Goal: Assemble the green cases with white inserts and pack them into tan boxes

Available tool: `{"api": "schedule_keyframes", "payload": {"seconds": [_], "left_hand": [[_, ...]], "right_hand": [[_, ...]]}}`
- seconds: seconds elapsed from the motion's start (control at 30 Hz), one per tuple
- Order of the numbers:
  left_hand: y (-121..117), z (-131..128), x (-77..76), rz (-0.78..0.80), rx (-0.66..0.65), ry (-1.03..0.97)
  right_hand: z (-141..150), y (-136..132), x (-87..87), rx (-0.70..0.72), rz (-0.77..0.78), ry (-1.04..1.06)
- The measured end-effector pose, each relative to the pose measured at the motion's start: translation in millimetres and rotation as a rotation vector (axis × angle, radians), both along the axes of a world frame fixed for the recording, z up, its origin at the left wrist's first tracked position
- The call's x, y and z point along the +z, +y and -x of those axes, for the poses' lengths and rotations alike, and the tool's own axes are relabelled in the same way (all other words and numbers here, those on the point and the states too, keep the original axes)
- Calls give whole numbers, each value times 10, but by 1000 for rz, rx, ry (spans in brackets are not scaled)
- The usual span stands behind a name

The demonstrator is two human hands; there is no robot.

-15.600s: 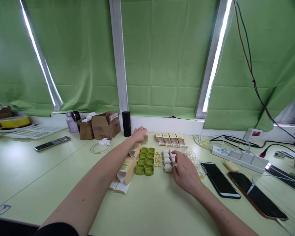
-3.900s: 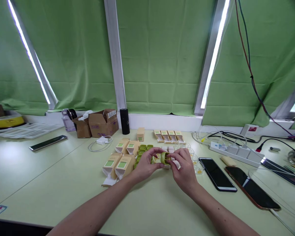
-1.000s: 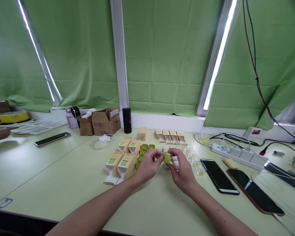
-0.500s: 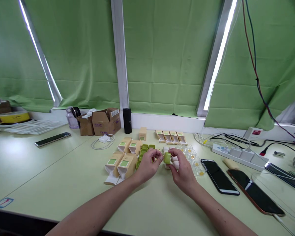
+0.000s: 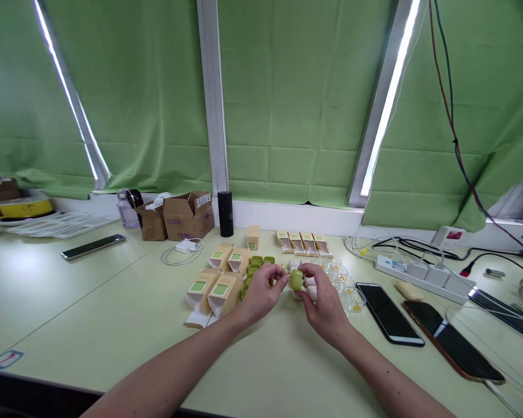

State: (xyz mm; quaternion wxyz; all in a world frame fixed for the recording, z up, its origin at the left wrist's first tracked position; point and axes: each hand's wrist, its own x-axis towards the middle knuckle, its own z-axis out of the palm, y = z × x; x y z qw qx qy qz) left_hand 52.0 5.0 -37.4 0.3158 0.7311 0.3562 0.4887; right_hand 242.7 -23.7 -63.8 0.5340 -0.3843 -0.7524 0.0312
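Thumb and fingers of my right hand (image 5: pixel 326 299) grip a small green square cup (image 5: pixel 296 279), held up on its side. My left hand (image 5: pixel 264 293) faces it, fingertips pinched together close to the cup; what lies between them is too small to make out. More green cups (image 5: pixel 255 260) stand in rows beyond my left hand, partly hidden by it. White rounded pieces (image 5: pixel 311 292) sit behind my right fingers. Clear plastic cups with yellow centres (image 5: pixel 347 290) are right of these. Open cardboard boxes with green labels (image 5: pixel 224 290) stand left of my left hand.
Opened small cartons (image 5: pixel 304 242) lie in a row at the back, near an upright carton (image 5: pixel 253 237). A black cylinder (image 5: pixel 225 214) and brown boxes (image 5: pixel 188 216) stand by the wall. Phones (image 5: pixel 390 313) and a power strip (image 5: pixel 425 274) with cables lie at right.
The green cup has turned from upright toward my left hand over the last seconds. In the last second both hands stay almost still; another person's hand at far left has gone.
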Motion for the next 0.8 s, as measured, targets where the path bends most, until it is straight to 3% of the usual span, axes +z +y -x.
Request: {"api": "schedule_keyframes", "payload": {"seconds": [0.8], "left_hand": [[14,29,16,26,4,-28]], "right_hand": [[-9,1,14,-12,19,-14]]}}
